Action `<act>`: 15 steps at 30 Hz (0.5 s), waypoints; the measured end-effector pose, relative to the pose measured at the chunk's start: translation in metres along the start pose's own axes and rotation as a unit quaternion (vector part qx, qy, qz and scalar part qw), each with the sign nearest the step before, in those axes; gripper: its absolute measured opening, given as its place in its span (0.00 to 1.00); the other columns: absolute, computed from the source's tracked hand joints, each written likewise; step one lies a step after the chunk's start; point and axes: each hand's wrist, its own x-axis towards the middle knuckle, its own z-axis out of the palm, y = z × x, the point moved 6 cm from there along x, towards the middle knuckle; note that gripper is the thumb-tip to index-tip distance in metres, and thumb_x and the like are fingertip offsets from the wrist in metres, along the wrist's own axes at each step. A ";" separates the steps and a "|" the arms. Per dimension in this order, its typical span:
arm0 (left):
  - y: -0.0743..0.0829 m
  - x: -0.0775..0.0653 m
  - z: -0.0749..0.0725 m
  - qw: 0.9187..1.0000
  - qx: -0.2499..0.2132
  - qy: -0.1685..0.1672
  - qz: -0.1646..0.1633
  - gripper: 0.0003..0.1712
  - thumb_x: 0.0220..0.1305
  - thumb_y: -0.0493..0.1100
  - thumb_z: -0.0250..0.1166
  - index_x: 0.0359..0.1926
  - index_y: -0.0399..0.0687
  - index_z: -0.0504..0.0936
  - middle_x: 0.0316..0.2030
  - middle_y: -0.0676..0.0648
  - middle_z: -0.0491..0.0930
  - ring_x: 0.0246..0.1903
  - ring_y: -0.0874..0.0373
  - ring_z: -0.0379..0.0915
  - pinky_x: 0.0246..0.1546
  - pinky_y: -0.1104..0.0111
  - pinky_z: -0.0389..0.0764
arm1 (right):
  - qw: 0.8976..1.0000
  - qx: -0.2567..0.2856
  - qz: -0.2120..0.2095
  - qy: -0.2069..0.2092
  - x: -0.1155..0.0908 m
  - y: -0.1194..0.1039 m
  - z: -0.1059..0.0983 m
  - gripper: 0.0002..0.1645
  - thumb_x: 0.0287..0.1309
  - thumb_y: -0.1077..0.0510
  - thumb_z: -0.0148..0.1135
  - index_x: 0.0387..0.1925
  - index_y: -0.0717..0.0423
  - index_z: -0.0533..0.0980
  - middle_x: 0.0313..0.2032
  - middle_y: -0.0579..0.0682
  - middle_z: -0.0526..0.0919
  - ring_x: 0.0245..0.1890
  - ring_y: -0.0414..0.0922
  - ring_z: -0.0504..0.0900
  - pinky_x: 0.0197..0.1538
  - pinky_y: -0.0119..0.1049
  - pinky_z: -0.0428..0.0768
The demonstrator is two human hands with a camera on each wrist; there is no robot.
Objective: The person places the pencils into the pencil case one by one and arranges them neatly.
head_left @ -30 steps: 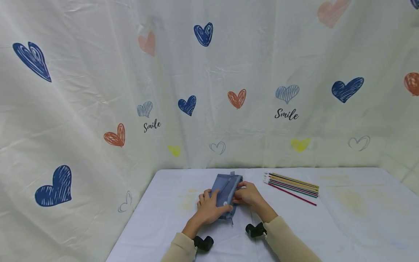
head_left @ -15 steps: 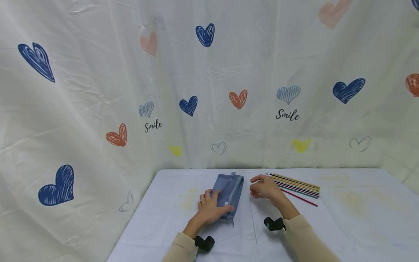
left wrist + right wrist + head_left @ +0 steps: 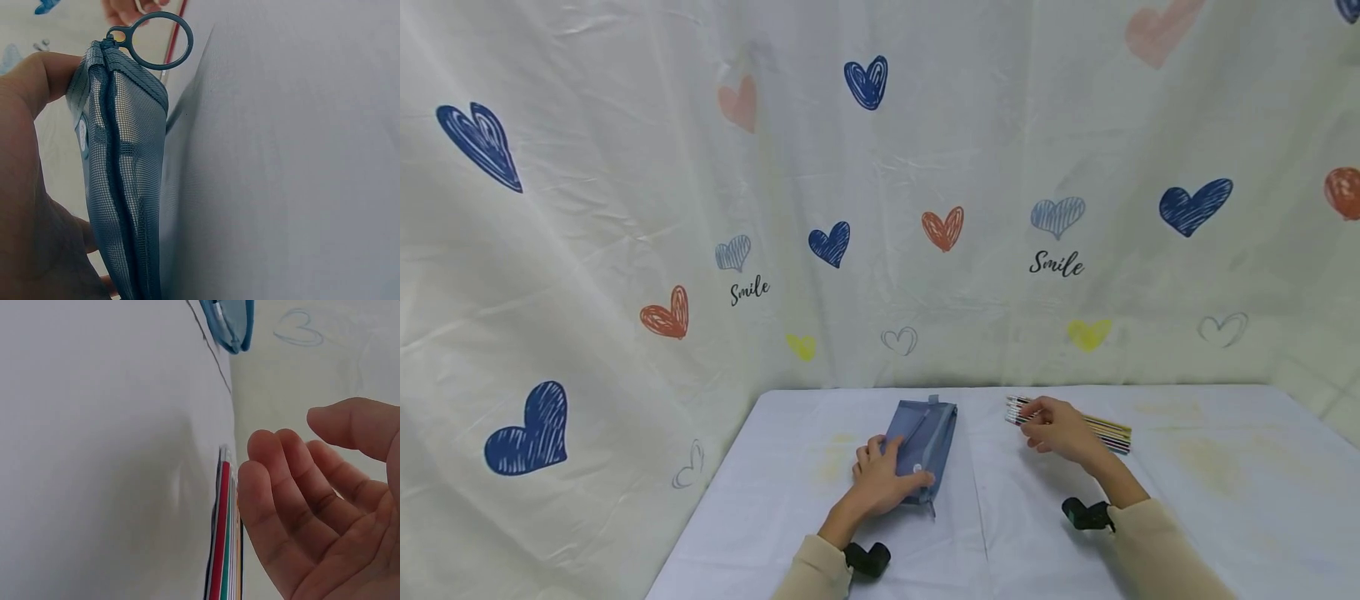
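Note:
A blue mesh zip pencil case (image 3: 917,437) lies on the white-covered table, left of the middle. My left hand (image 3: 880,479) rests on it, thumb and fingers spread over its upper side. In the left wrist view, the thumb touches the case near the zip end, where a ring pull (image 3: 161,40) hangs. A bundle of several pencils (image 3: 1112,433) lies to the right. Just over the pencils hovers my right hand (image 3: 1060,429), partly hiding them. The right wrist view shows its fingers loosely bent, holding nothing, beside the pencils (image 3: 225,550); a red one is outermost.
A white cloth (image 3: 1225,517) covers the table. Behind it hangs a pale curtain (image 3: 985,150) printed with hearts. Each wrist wears a small black camera, one by the left sleeve (image 3: 820,567) and one by the right sleeve (image 3: 1157,546).
My right hand has left the pencil case's right side and moved right to above the pencils. My left hand has stayed on the case, which has not moved.

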 end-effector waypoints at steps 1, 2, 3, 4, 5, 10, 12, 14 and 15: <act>0.000 0.000 0.000 1.000 -0.002 0.000 0.000 0.55 0.55 0.72 0.65 0.77 0.50 0.63 0.75 0.37 0.53 0.70 0.38 0.48 0.65 0.36 0.54 | 1.000 -0.007 -0.001 0.004 -0.001 0.002 -0.004 0.22 0.67 0.60 0.62 0.57 0.68 0.73 0.37 0.60 0.83 0.34 0.48 0.85 0.39 0.43 0.86; 0.000 0.000 0.000 1.000 -0.004 0.001 0.001 0.55 0.55 0.72 0.66 0.77 0.50 0.63 0.74 0.37 0.53 0.70 0.38 0.48 0.65 0.35 0.54 | 1.000 -0.013 -0.002 0.007 -0.001 0.003 -0.007 0.22 0.66 0.60 0.63 0.57 0.68 0.73 0.37 0.60 0.83 0.33 0.48 0.85 0.39 0.43 0.86; 0.001 0.000 0.000 1.000 -0.006 0.001 0.000 0.55 0.55 0.72 0.66 0.77 0.50 0.63 0.75 0.37 0.53 0.70 0.38 0.48 0.65 0.36 0.53 | 1.000 -0.021 -0.008 0.010 -0.002 0.005 -0.010 0.21 0.66 0.61 0.63 0.57 0.68 0.74 0.37 0.60 0.84 0.33 0.48 0.85 0.38 0.42 0.86; 0.000 0.000 0.000 1.000 -0.005 0.001 0.000 0.55 0.55 0.72 0.66 0.77 0.50 0.63 0.74 0.37 0.53 0.70 0.38 0.48 0.65 0.35 0.53 | 0.999 -0.032 -0.014 0.014 -0.002 0.007 -0.014 0.21 0.66 0.61 0.63 0.57 0.68 0.74 0.37 0.59 0.84 0.33 0.47 0.85 0.37 0.41 0.86; 0.001 0.000 0.000 1.000 -0.005 0.001 0.001 0.55 0.55 0.72 0.66 0.77 0.50 0.64 0.74 0.36 0.53 0.70 0.38 0.48 0.65 0.35 0.54 | 0.999 -0.043 -0.019 0.018 -0.002 0.008 -0.017 0.21 0.65 0.62 0.63 0.56 0.68 0.75 0.38 0.59 0.84 0.33 0.47 0.85 0.36 0.41 0.85; 0.000 0.000 -0.001 1.000 0.000 0.002 0.000 0.56 0.54 0.73 0.66 0.77 0.50 0.64 0.74 0.36 0.53 0.69 0.38 0.49 0.65 0.36 0.54 | 0.990 -0.132 -0.038 0.037 -0.002 0.018 -0.032 0.17 0.62 0.61 0.64 0.52 0.63 0.79 0.38 0.56 0.85 0.35 0.47 0.83 0.34 0.38 0.78; 0.000 0.000 -0.001 1.000 0.001 0.001 -0.001 0.56 0.54 0.73 0.65 0.77 0.50 0.63 0.74 0.37 0.53 0.70 0.38 0.49 0.65 0.36 0.54 | 0.984 -0.165 -0.044 0.042 -0.001 0.022 -0.037 0.16 0.61 0.60 0.65 0.50 0.61 0.81 0.39 0.54 0.85 0.37 0.48 0.82 0.36 0.39 0.76; -0.001 0.000 0.000 1.000 0.002 0.002 -0.002 0.56 0.54 0.74 0.65 0.77 0.50 0.64 0.74 0.37 0.54 0.70 0.38 0.49 0.65 0.37 0.54 | 0.980 -0.185 -0.052 0.042 -0.001 0.025 -0.039 0.15 0.60 0.60 0.66 0.49 0.60 0.81 0.39 0.55 0.86 0.40 0.50 0.82 0.38 0.41 0.76; -0.001 0.000 0.000 1.000 0.002 0.002 -0.001 0.56 0.54 0.74 0.66 0.77 0.50 0.64 0.74 0.37 0.54 0.69 0.38 0.49 0.65 0.36 0.54 | 0.979 -0.190 -0.054 0.040 -0.001 0.026 -0.040 0.15 0.60 0.60 0.66 0.48 0.60 0.81 0.39 0.55 0.86 0.40 0.51 0.82 0.39 0.41 0.76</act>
